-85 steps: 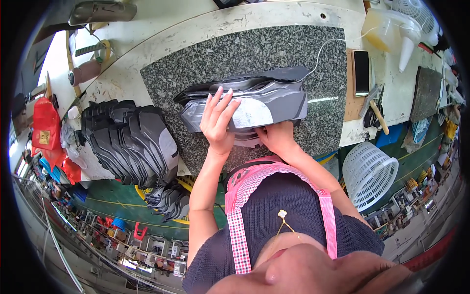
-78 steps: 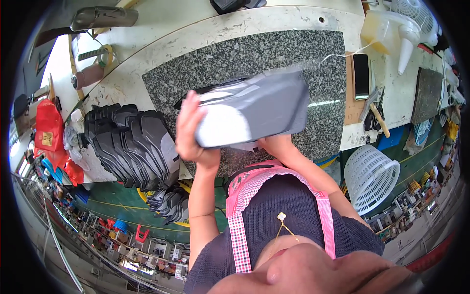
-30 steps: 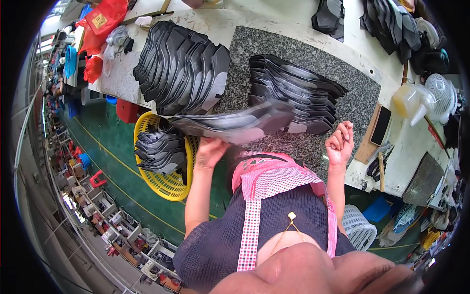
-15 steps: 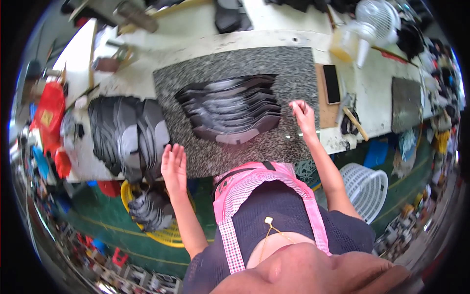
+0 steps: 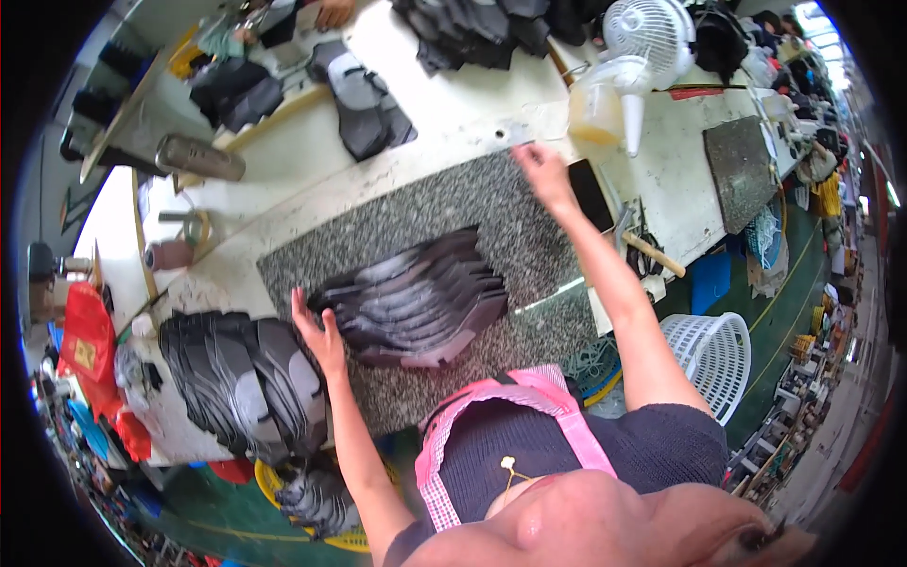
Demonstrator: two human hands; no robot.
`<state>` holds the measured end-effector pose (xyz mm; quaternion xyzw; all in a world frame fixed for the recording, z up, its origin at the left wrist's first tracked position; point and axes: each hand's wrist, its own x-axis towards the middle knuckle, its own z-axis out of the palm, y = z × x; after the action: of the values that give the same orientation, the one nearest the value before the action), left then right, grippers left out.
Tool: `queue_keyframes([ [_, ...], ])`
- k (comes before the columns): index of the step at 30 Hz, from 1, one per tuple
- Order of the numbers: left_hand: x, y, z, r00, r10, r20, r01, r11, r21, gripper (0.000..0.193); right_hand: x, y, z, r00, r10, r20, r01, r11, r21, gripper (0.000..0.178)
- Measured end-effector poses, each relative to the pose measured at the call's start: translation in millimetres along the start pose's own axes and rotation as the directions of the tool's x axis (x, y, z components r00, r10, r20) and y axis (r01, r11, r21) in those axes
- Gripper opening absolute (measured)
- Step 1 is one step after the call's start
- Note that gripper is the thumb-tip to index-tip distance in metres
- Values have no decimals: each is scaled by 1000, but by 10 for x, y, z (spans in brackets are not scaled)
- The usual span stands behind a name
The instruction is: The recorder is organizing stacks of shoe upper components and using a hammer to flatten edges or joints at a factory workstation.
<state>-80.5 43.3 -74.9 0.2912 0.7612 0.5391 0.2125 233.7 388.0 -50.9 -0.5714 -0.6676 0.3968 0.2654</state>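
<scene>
A fanned row of overlapping curved dark grey pieces (image 5: 411,302), like cut shoe parts, lies on a speckled stone slab (image 5: 378,213). My left hand (image 5: 321,340) is at the row's left end, thumb and fingers apart, with nothing in it. My right hand (image 5: 548,180) reaches over the slab's far right corner, beside a black phone (image 5: 590,197). Its fingers are bent and blurred, and whether they pinch anything cannot be made out. Left of the slab, a thick pile of similar dark pieces (image 5: 241,383) lies on the white table (image 5: 260,241).
A hammer (image 5: 652,253) with a wooden handle lies right of the slab. Behind it stand a container of yellowish liquid (image 5: 595,113) and a white fan (image 5: 647,33). Below the table are a white basket (image 5: 709,364) and a yellow basket (image 5: 269,482). A metal flask (image 5: 198,156) lies far left.
The view has turned and shifted, so the table appears tilted. My right hand has moved away from me toward the slab's far corner. My left hand has come close to the row's left end.
</scene>
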Motion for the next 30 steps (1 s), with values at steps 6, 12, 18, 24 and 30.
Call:
queue_keyframes([
  [6, 64, 6, 175, 994, -6, -113, 19, 993, 117, 44, -737, 110, 423, 835, -175, 521, -46, 922, 384, 42],
  [12, -33, 169, 364, 968, 73, -240, -5, 962, 272, 32, -1196, 26, 612, 878, -78, 472, -34, 974, 225, 41],
  [18, -341, 325, 408, 978, -143, -149, 187, 921, 342, 32, -1271, -191, 281, 902, 52, 428, -55, 998, -4, 39],
  [24, -267, 450, 238, 978, 60, -201, 30, 908, 419, 35, -564, 81, 28, 991, -117, -69, 125, 983, 132, 24],
  [30, -377, 523, 220, 981, 108, -162, -21, 887, 461, 32, 427, 423, -53, 897, -63, -438, -13, 986, -168, 34],
])
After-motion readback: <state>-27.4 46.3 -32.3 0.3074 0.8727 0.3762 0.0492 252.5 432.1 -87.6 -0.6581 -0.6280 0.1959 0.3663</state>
